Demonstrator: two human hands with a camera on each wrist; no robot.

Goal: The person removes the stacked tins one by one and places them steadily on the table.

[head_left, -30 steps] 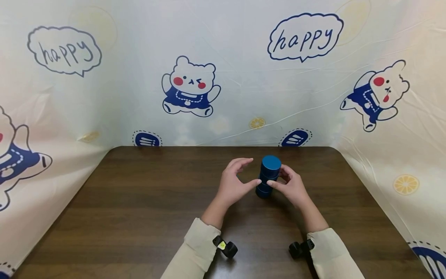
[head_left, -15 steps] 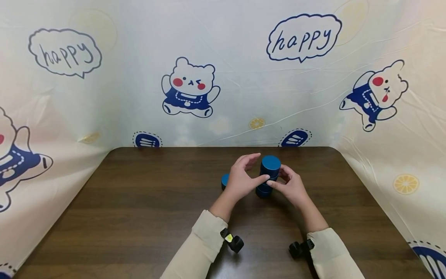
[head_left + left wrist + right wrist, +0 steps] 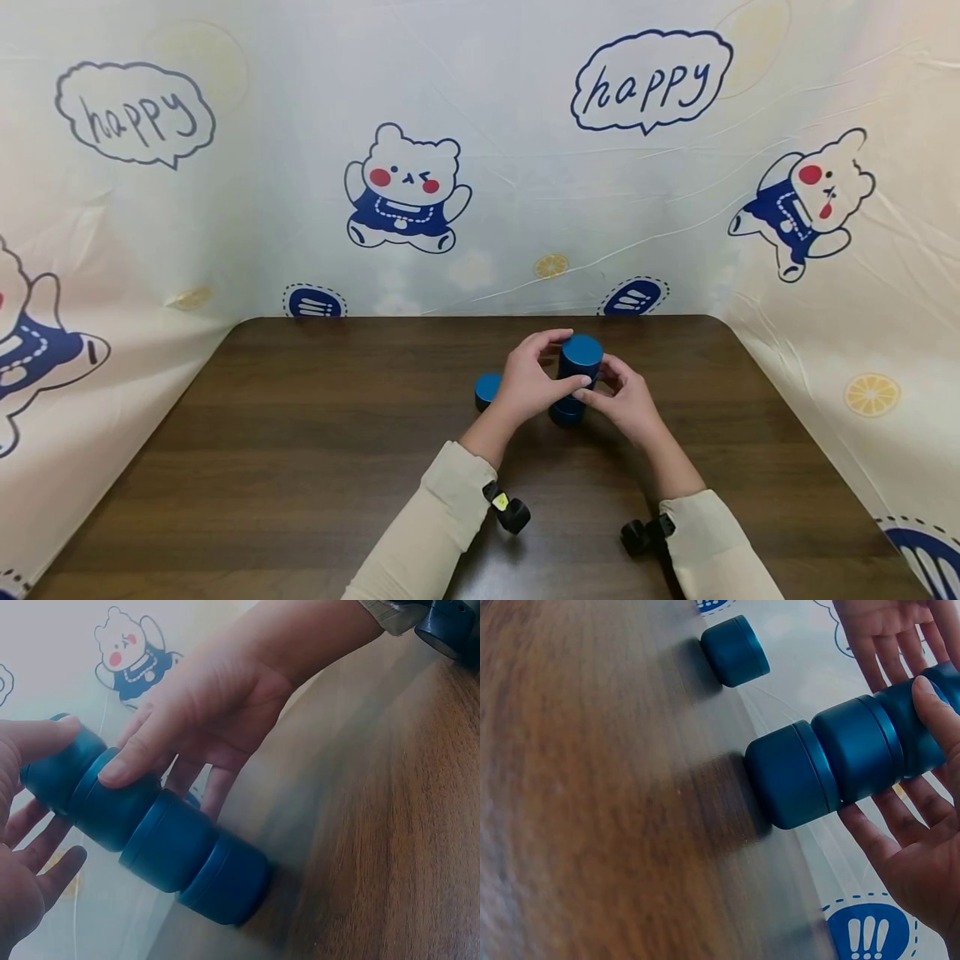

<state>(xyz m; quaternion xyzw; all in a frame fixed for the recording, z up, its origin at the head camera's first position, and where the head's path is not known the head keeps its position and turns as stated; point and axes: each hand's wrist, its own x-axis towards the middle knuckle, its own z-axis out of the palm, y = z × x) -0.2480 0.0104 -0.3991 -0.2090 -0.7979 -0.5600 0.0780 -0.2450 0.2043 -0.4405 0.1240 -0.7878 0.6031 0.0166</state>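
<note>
Four-jar blue stack (image 3: 576, 382) upright, long axis vertical

Both arms wear long cream-beige sleeves, the left sleeve (image 3: 435, 525) and the right sleeve (image 3: 708, 542) ending at the wrists. A small black camera unit is strapped under each wrist; the left camera (image 3: 508, 510) bears a little yellow sticker, the right camera (image 3: 641, 533) is plain black. The hands are bare.

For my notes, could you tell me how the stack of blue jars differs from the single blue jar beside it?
The stack of blue jars rises several tiers high; the single blue jar is one tier. The left hand and right hand touch the stack; nothing touches the single jar. Both are the same blue, round, and stand on the table.
</note>
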